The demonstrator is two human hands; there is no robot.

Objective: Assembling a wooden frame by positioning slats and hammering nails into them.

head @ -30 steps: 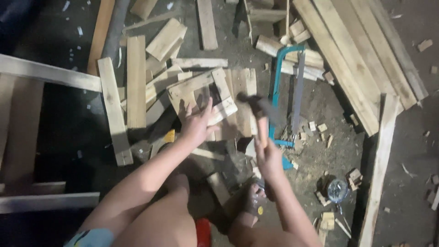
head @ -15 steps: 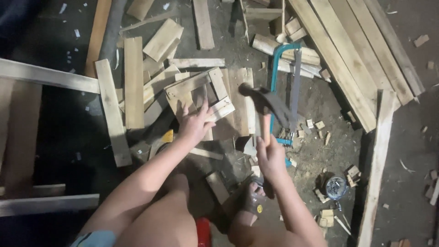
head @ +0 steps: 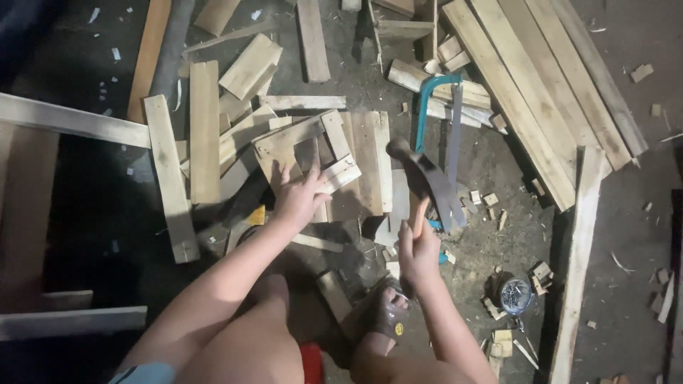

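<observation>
My left hand presses flat on a small wooden frame made of nailed slats that lies on the floor. My right hand grips the wooden handle of a claw hammer, whose dark head is raised above the right side of the frame. My bare knees and a foot in a sandal show at the bottom.
Loose wood slats and offcuts lie all around. A blue-framed hacksaw rests right of the frame. Long planks run along the upper right, one long board at the right. A round tin of nails sits nearby.
The hammer has swung up and back to the right, away from the frame. My left hand stays on the frame.
</observation>
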